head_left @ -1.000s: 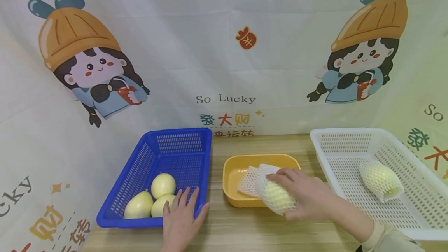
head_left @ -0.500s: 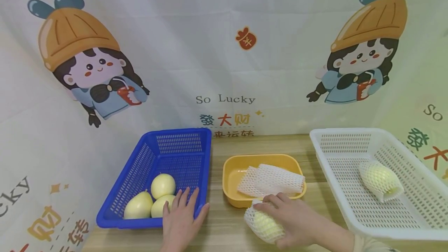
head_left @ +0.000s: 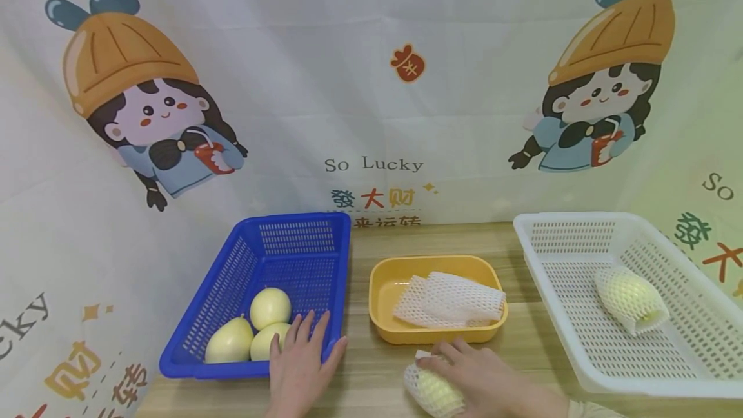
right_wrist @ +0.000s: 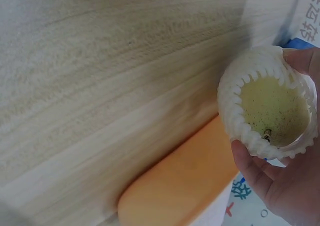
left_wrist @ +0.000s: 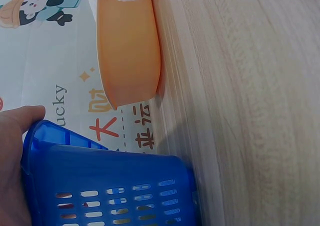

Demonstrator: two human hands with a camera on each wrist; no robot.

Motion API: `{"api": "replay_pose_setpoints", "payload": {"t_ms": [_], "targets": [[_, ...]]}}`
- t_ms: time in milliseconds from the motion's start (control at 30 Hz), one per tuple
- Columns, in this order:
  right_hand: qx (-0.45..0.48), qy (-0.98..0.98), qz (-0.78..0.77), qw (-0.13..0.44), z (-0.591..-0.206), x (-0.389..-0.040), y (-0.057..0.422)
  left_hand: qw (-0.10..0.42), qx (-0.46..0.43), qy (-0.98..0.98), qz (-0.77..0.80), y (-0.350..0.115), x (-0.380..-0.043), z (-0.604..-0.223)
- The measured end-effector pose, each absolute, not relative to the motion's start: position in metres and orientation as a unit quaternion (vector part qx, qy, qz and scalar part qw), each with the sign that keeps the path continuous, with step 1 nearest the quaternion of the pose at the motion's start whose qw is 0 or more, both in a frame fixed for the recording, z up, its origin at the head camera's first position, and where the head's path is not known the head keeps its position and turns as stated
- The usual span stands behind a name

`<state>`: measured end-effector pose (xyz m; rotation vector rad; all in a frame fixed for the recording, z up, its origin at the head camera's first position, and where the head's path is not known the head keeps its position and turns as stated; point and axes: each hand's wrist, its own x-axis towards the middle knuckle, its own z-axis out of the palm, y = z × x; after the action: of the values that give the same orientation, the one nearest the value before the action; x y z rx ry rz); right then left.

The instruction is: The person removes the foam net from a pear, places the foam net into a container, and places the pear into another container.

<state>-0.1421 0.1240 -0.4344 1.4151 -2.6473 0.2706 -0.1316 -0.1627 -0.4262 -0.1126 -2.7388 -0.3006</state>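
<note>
My right hand (head_left: 482, 376) grips a pale yellow pear (head_left: 435, 395) wrapped in a white foam net, in front of the yellow tray. In the right wrist view, the net's open end bares the pear's skin and its small dark stem (right_wrist: 267, 134). On the front right rim of the blue basket (head_left: 197, 369) rests my left hand (head_left: 298, 366), fingers straight and reaching inside, its thumb (left_wrist: 31, 117) at the rim in the left wrist view. Three bare pears lie at the basket's near end; the fingers partly hide the closest one (head_left: 264, 342).
A yellow tray (head_left: 438, 336) between the baskets holds flat white foam nets (head_left: 464, 298). The white basket (head_left: 644, 387) on the right contains one netted pear (head_left: 629, 298). Behind the wooden table (head_left: 371, 373) hangs a printed cloth (head_left: 371, 115).
My right hand has brought the netted pear from over the yellow tray toward the table's near edge, uncovering the foam nets. The left hand stays put.
</note>
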Motion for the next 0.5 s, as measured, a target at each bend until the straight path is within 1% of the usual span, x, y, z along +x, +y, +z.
{"api": "replay_pose_setpoints", "payload": {"t_ms": [233, 500], "targets": [[0.469, -0.877, 0.084, 0.055, -0.4423, -0.1436, 0.1241, 0.194, -0.043, -0.974, -0.104, -0.1631, -0.1312, -0.4269], [0.461, -0.882, 0.08, 0.047, -0.4409, -0.1416, 0.126, 0.183, -0.039, -0.976, -0.114, -0.1632, -0.1315, -0.4262]]}}
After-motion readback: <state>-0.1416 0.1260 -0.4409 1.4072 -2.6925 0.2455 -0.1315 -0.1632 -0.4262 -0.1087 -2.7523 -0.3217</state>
